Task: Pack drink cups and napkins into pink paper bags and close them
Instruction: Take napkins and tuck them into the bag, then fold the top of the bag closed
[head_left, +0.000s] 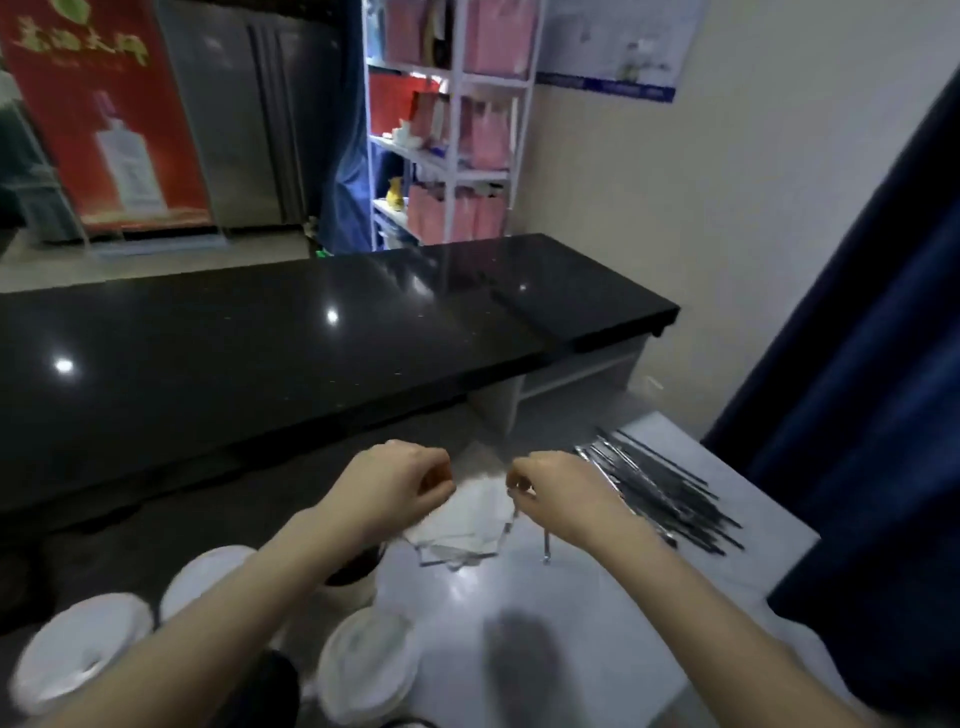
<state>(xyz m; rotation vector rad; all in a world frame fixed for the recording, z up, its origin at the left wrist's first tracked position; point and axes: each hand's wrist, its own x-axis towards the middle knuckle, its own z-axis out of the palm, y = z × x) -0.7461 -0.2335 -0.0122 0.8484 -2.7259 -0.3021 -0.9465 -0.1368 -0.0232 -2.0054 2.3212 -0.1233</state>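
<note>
White napkins in a loose stack on the pale worktop, mid-scene, directly between both forearms.

Head view, the only one. At the stack's left edge, left grip, fingers curled under. At the stack's far right corner, right grip, thumb and forefinger drawn together as if pinching. Too blurred to tell whether either has really taken hold of a napkin. Below the right grip, a slim stick hanging down, perhaps held, perhaps not.

Near left, drink cups with white lids in a cluster, partly hidden under the left forearm. Just beside the stack, a dark cup without a white top. To the right, a spread of black straws on the same worktop. Beyond the black counter, far off on a white shelf, pink paper bags, well apart from everything else. No bag on the worktop within view.

Most likely the napkin-gathering step, and early in the task: no cup or napkin in a bag yet. Calls next for peeling a napkin cleanly off the top, with a light pinch at the corner so as not to drag the whole stack. Calls also for a bag brought from the shelf to the worktop and opened before any packing.
</note>
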